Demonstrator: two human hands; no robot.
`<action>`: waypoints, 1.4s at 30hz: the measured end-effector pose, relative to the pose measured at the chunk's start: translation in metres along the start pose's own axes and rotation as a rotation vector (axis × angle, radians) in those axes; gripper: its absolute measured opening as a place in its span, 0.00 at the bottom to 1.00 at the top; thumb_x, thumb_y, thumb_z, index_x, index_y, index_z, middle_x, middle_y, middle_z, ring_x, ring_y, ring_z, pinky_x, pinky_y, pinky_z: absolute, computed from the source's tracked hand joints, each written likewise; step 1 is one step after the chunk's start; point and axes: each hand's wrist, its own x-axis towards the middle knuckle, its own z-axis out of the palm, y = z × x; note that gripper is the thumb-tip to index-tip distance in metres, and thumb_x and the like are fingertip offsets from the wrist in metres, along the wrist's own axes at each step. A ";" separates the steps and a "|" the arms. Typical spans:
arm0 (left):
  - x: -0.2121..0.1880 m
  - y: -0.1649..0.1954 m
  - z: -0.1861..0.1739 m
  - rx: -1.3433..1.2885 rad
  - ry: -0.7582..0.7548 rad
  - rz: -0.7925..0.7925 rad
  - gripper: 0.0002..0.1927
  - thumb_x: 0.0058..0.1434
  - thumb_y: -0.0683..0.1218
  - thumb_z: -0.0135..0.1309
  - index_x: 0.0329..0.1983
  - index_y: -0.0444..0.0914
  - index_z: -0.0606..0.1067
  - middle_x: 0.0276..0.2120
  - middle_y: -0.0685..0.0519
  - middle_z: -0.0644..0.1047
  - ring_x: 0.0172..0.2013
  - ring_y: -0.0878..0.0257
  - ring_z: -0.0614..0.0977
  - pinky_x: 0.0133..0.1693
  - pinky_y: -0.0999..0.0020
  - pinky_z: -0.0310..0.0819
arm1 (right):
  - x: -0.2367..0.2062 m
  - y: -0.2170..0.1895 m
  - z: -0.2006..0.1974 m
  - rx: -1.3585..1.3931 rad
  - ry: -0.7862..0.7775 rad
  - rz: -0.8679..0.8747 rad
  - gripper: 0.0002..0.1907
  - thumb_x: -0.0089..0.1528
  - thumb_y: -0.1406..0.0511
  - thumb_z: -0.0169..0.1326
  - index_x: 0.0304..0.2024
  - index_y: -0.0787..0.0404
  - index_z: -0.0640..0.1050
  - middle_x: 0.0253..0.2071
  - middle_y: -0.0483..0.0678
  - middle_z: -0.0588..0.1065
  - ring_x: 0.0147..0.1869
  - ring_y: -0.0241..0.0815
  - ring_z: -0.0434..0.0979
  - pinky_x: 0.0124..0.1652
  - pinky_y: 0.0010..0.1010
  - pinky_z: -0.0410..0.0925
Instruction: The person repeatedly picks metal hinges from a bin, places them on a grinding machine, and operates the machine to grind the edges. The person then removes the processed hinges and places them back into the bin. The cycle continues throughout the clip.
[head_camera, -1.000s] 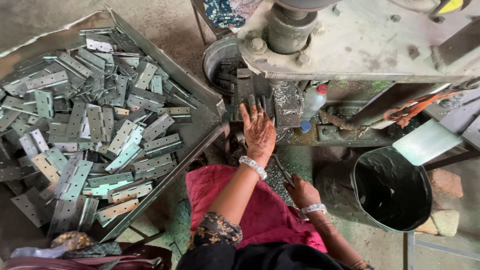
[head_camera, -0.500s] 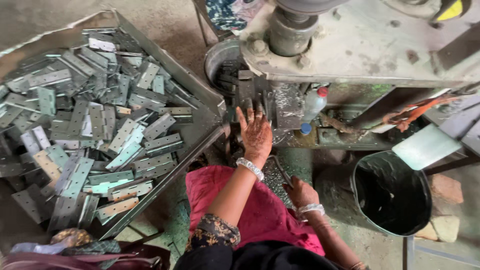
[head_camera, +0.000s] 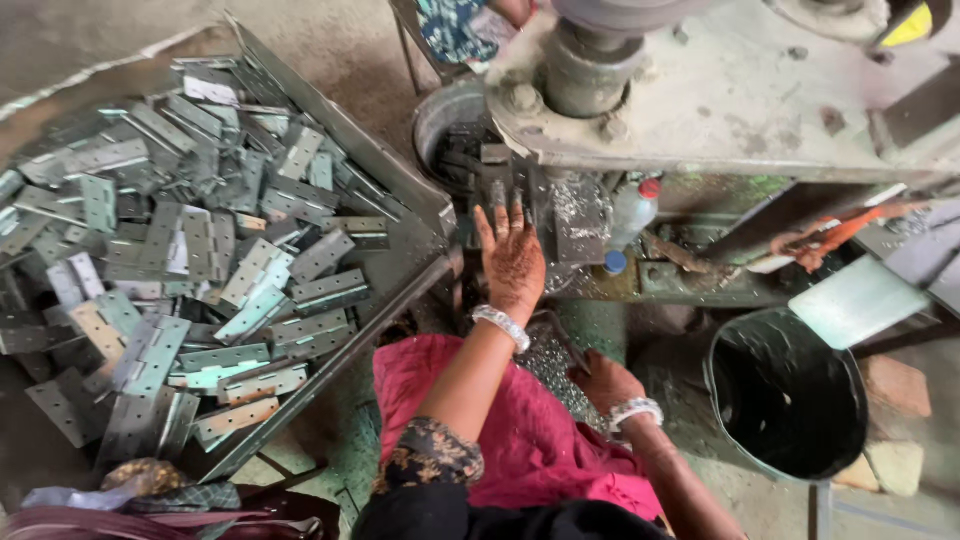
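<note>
Two bare hands were visible, a left hand (head_camera: 513, 262) and a right hand (head_camera: 603, 381), each wearing one white beaded bracelet. One large grey metal tray (head_camera: 400, 190) held too many flat grey metal hinge plates (head_camera: 180, 260) to count, several dozen at least. One black round bucket (head_camera: 785, 395), one clear plastic bottle with a red cap (head_camera: 633, 212) and one grey metal press machine (head_camera: 720, 100) were present.

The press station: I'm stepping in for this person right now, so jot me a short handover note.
Left hand: open, fingers spread, reaching up to the press die, holding nothing visible.
Right hand: low by the lap, beside a sloping plate of metal chips; grip unclear.
Hinge plates: a large heap in the tray at the left.
Round tub behind the press holds dark pieces.
Black bucket stands at the right.
</note>
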 end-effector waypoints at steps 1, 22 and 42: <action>0.006 0.002 0.001 0.037 -0.006 -0.009 0.23 0.68 0.47 0.41 0.63 0.35 0.72 0.70 0.46 0.66 0.74 0.46 0.56 0.71 0.37 0.28 | 0.003 0.002 -0.001 -0.061 0.045 -0.018 0.23 0.62 0.46 0.54 0.44 0.58 0.76 0.35 0.60 0.80 0.42 0.64 0.82 0.41 0.54 0.72; -0.052 -0.256 -0.025 0.584 0.151 -0.346 0.16 0.55 0.48 0.52 0.45 0.40 0.78 0.56 0.50 0.76 0.59 0.49 0.71 0.57 0.49 0.63 | -0.031 -0.083 -0.091 0.180 0.616 -0.254 0.14 0.64 0.59 0.59 0.51 0.55 0.78 0.42 0.48 0.78 0.43 0.49 0.80 0.43 0.41 0.71; -0.025 0.020 -0.043 -0.124 0.156 -0.002 0.19 0.61 0.48 0.58 0.51 0.31 0.77 0.52 0.39 0.76 0.52 0.46 0.76 0.51 0.52 0.73 | -0.038 -0.085 -0.088 0.023 0.442 -0.101 0.17 0.59 0.60 0.59 0.50 0.52 0.76 0.43 0.44 0.80 0.45 0.51 0.82 0.39 0.44 0.73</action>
